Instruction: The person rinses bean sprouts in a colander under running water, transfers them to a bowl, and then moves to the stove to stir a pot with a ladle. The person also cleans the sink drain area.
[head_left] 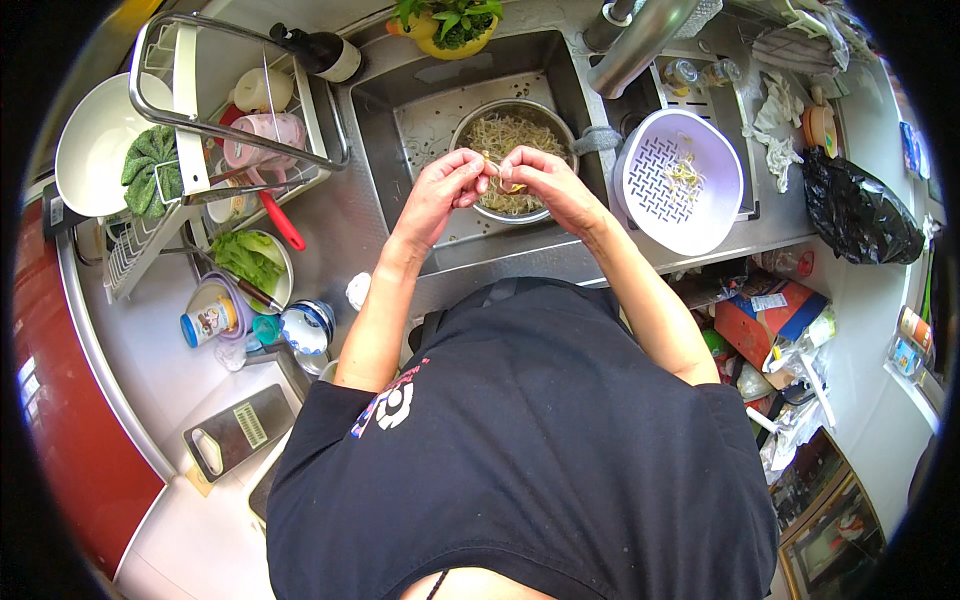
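Both my hands meet over a round metal bowl point(566, 128) standing in the sink point(400, 190). Inside the bowl lies a heap of bean sprouts point(515, 132). My left hand point(440, 190) pinches with thumb and forefinger at a thin, pale bean sprout point(493, 168). From the other side my right hand point(552, 188) pinches at the same small piece, its fingertips almost touching the left ones. The fingers hide most of it. To the right, a lavender colander point(715, 225) holds a small pile of bean sprouts point(684, 177) on its slotted bottom.
A metal faucet point(640, 50) rises behind the sink's right side. At left stand a dish rack point(185, 100), a red-handled utensil point(282, 220) and a bowl of lettuce point(245, 258). A yellow planter point(455, 42) sits at the back; a black plastic bag point(860, 210) lies far right.
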